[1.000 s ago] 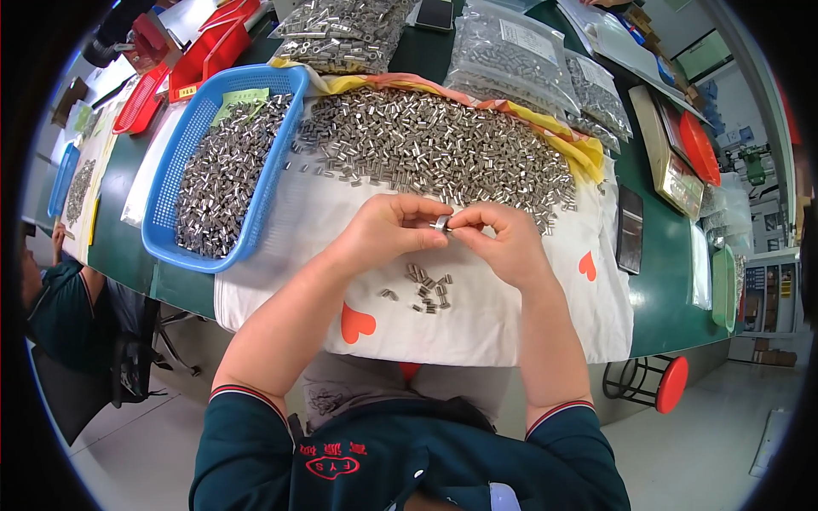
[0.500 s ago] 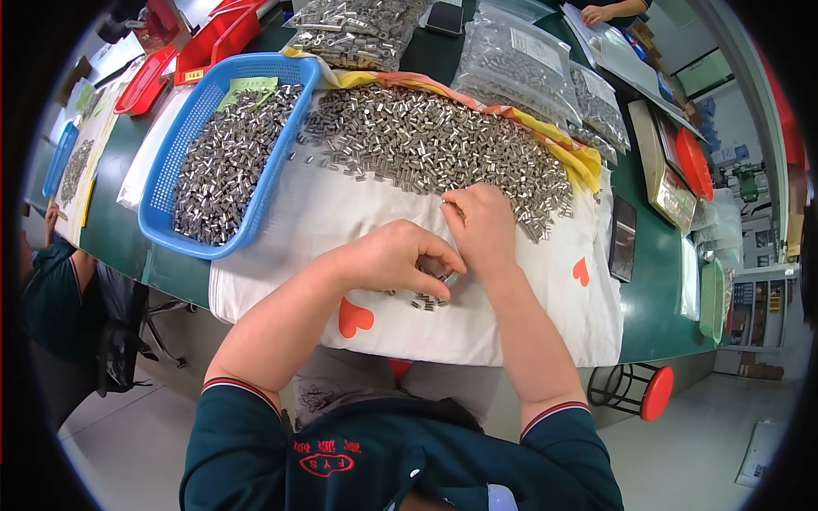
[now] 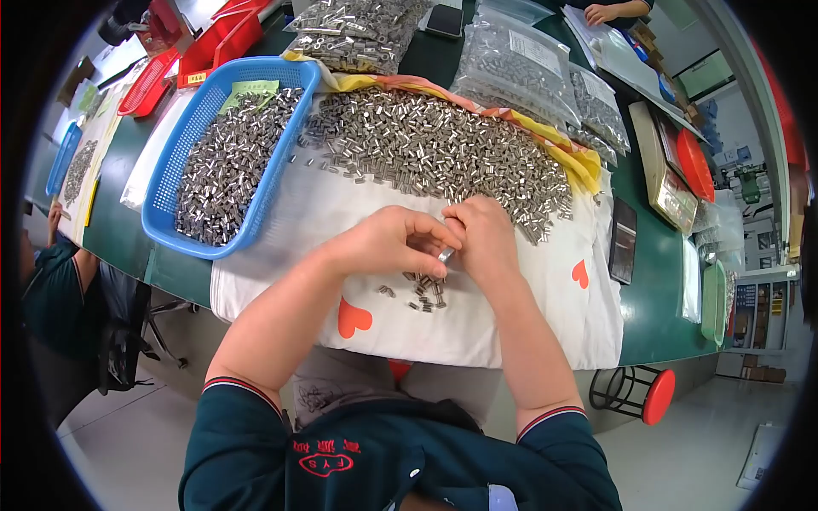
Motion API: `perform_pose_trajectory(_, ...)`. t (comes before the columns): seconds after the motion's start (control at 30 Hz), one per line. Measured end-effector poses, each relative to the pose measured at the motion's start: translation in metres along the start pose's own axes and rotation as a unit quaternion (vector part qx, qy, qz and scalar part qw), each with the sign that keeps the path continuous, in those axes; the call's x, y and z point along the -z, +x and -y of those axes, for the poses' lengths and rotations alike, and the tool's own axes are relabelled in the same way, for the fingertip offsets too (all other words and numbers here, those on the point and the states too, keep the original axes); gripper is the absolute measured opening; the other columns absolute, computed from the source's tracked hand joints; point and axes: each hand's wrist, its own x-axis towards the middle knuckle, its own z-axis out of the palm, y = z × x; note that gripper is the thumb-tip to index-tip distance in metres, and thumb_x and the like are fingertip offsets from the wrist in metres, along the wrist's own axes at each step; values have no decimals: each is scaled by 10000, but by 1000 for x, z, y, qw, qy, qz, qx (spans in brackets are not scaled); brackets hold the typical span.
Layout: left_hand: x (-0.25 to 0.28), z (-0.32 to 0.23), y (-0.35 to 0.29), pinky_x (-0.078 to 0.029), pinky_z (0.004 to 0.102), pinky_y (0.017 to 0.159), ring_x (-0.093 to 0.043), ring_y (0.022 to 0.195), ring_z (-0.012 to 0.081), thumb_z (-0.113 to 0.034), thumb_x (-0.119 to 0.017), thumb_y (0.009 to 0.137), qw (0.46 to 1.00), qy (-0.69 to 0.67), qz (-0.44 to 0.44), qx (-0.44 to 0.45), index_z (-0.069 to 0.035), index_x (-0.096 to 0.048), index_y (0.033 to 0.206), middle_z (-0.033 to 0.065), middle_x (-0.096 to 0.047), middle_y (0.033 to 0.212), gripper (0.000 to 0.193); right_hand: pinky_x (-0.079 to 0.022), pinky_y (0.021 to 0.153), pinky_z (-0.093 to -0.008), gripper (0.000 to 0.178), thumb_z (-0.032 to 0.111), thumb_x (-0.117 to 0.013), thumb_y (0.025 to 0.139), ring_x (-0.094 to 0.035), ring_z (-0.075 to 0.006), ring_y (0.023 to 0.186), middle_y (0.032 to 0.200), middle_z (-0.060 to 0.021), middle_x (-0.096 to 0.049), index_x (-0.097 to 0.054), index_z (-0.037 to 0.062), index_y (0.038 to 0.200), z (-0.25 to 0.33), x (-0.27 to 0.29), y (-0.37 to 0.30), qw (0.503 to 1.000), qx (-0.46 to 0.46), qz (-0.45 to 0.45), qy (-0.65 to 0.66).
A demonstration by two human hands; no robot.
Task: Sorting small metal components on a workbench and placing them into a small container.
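Evidently, the step in hand is close fingertip work on one small metal piece (image 3: 446, 254). The left hand (image 3: 388, 243) pinches it between thumb and forefinger, above the white cloth (image 3: 541, 302) on the table (image 3: 660, 307). The right hand (image 3: 484, 234) is curled against the left fingertips; whether it grips anything cannot be told. Loose cylinders (image 3: 438, 294) lie just below the hands, with a large heap of cylinders (image 3: 452, 145) beyond. In this inspector's judgement, the next move calls for a steady left pinch and fine right-finger control.
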Motion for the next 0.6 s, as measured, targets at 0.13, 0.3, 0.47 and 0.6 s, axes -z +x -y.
perform_pose_trajectory(0.13,6,3,1,-465,212,728,-555,799,66,40,-647,719,994,-104,-28,-8,-5,-562,1045,14,-601,897,341,-427,706,-343,94,49,-612,677,-531,-239,761,735,-68,-554,-624,61,769,3,8,3,999,1,-13,33)
perform_pose_trajectory(0.3,7,6,5,-465,200,715,-562,782,63,-2,-633,748,974,-192,-122,-18,-4,-550,1061,19,-589,891,324,-432,639,-222,86,15,-585,752,-542,-93,692,790,-24,-599,-615,33,831,4,23,1,901,-123,25,416)
perform_pose_trajectory(0.47,9,6,4,-467,197,703,-564,769,63,-3,-638,745,971,-195,-137,-24,13,-544,1064,20,-593,855,333,-445,633,-231,85,20,-611,729,-549,-94,679,762,-25,-605,-611,23,814,16,28,2,928,-83,26,363)
perform_pose_trajectory(0.6,7,3,5,-466,193,678,-561,764,62,-13,-645,745,978,-161,-130,-24,18,-542,1072,28,-600,854,345,-450,632,-230,78,26,-619,717,-558,-98,675,717,-23,-601,-606,16,794,15,28,0,924,-103,21,367)
